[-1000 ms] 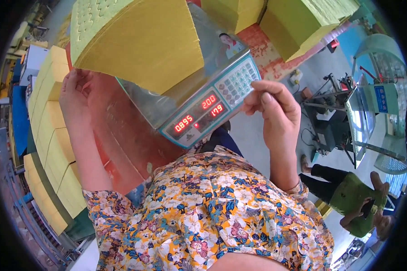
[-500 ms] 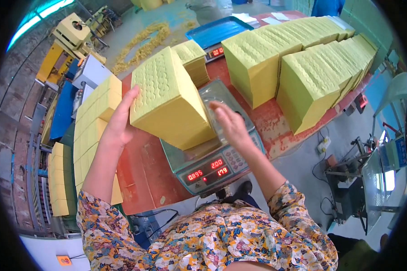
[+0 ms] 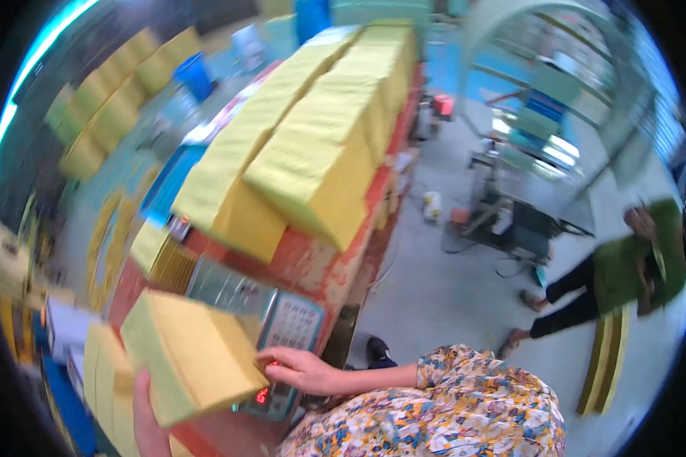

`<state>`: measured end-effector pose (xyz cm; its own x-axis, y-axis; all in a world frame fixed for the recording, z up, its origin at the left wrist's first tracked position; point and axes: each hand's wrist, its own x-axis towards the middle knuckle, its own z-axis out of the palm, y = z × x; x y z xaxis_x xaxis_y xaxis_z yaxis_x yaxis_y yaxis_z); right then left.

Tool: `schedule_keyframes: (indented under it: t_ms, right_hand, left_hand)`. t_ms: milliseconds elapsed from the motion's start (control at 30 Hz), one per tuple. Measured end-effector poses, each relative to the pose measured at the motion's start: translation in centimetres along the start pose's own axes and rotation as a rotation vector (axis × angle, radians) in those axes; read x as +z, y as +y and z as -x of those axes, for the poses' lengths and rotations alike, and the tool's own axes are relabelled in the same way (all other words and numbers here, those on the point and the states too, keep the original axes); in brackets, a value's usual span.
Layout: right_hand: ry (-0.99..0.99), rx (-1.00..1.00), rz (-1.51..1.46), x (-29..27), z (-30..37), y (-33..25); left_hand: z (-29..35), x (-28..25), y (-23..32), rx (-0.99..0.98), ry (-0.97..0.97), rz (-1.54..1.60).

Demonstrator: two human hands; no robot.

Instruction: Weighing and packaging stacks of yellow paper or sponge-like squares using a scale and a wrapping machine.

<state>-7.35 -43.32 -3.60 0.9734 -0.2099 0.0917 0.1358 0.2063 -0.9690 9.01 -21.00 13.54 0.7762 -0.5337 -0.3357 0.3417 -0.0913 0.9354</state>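
Observation:
A thick block of stacked yellow paper sheets (image 3: 198,354) is tilted in front of me, at the near left of a digital weighing scale (image 3: 293,320). My left hand (image 3: 146,407) grips the block's near left side, partly cut off by the lower rim. At the block's right end, my right hand (image 3: 305,371) has its fingers bent against the edge, over the scale's red-lit display. The block hides part of the scale, and the picture is smeared by motion.
Two long rows of yellow paper blocks (image 3: 320,145) run along the red table (image 3: 309,266). A smaller stack (image 3: 160,255) stands beyond the scale, near a blue tray (image 3: 171,183). More blocks (image 3: 103,381) are at left. A person in green (image 3: 640,259) stands at right.
My view has swung to the right, bringing the person in green into sight. The block has tilted and shifted off the scale toward the left. My right hand has come against its edge.

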Motion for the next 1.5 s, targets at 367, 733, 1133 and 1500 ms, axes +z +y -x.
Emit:
schedule_keyframes:
  t_ms: [367,733,1133,1500]
  right_hand:
    - [0.022,0.446,-0.783,3.5,-1.7,4.9]
    - [0.403,0.104,-0.728,-5.6,12.9,2.5]
    - [0.952,-0.031,-0.623,-27.9,36.6,0.1]
    - [1.063,0.036,-0.514,-51.8,44.7,-5.6]
  left_hand:
    - [-2.2,-3.5,1.6,-0.255,-0.057,-0.082]
    - [-3.4,14.1,-3.6,-0.235,-0.598,-0.299]
    - [2.4,48.4,-14.9,-0.104,-1.028,-0.331]
    - [-2.8,74.2,-22.5,-0.392,-0.993,-0.027]
